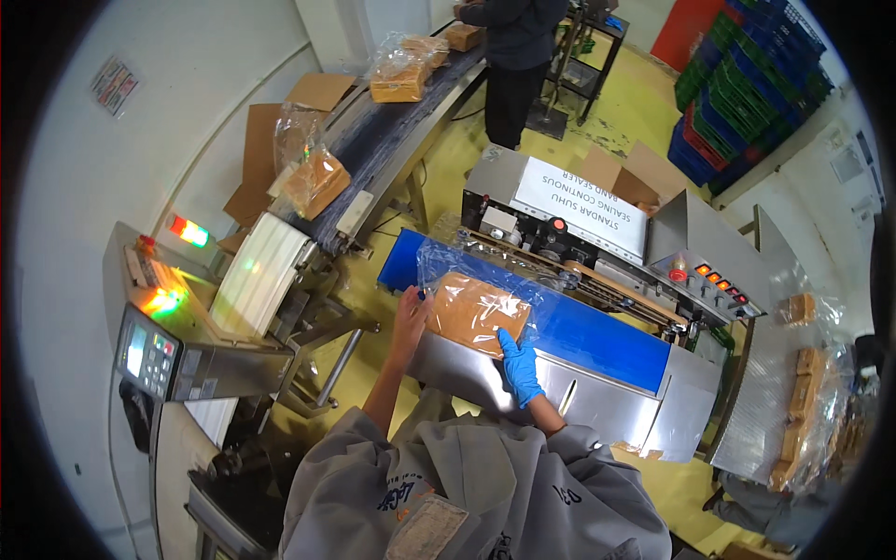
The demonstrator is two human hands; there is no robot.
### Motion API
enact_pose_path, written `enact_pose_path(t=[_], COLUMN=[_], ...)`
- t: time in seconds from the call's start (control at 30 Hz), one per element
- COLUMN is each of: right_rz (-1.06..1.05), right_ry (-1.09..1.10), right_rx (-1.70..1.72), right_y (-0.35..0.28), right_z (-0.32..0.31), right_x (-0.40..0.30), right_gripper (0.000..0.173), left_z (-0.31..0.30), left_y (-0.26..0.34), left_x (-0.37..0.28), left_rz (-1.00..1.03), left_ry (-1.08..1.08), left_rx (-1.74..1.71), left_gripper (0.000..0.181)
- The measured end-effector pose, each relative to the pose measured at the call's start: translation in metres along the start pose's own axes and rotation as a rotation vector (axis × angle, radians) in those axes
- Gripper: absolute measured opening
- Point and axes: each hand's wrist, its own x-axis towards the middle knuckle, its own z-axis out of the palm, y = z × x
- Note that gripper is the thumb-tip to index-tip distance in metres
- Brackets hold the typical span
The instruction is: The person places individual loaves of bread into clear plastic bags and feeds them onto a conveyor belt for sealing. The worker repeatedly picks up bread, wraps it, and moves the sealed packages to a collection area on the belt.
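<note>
A brown bread loaf (476, 313) in a clear plastic bag (448, 260) lies over the front edge of a blue conveyor belt (602, 343). My right hand (520, 365), in a blue glove, grips the loaf's near right corner, its thumb on top and its other fingers mostly hidden. At the loaf's left end, my bare left hand (409, 320) has its fingertips on the bag's edge. The bag's loose end spreads across the belt toward a continuous band sealer (560, 210) with lit orange displays.
On the left, a dark conveyor (392, 143) carries bagged loaves and meets a white belt (259, 276) beside a control panel (148, 353). A person (518, 63) stands at the far conveyor. More bagged loaves (798, 413) lie on a metal table (749, 392) at right. Stacked crates (745, 91) stand behind.
</note>
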Motion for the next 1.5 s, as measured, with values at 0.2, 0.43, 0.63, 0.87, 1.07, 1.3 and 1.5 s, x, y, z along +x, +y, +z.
enact_pose_path(t=[0.2, 0.43, 0.63, 0.87, 1.07, 1.3, 1.5], right_rz=[0.036, 0.242, -0.006, 0.081, 0.157, -0.227, -0.195], right_ry=[-0.004, -0.278, 0.115, 0.363, 0.325, 0.078, -0.074], right_rx=[-0.252, -0.148, -0.311, -0.25, -0.189, -0.636, -0.647], right_y=[0.006, -0.076, -0.03, -0.012, -0.005, -0.023, -0.044], right_z=[0.035, 0.059, 0.009, -0.09, -0.133, -0.151, -0.133], right_x=[0.001, -0.046, -0.097, -0.152, -0.192, -0.206, -0.174], right_gripper=[0.072, 0.067, 0.066, 0.044, 0.04, 0.026, 0.033], left_z=[-0.042, -0.078, -0.096, -0.102, -0.099, -0.121, -0.15], left_y=[-0.017, 0.045, 0.007, 0.008, -0.003, -0.021, -0.052], left_x=[0.063, 0.075, 0.087, 0.057, 0.036, 0.025, -0.037], left_rz=[0.255, 0.154, 0.081, 0.074, 0.063, -0.053, 0.442], left_ry=[-0.315, -0.645, -0.471, -0.297, -0.107, 0.15, 0.57], left_rx=[0.108, 0.104, -0.113, 0.18, 0.503, 0.894, 0.756], left_gripper=[0.033, 0.036, 0.041, 0.039, 0.038, 0.037, 0.04])
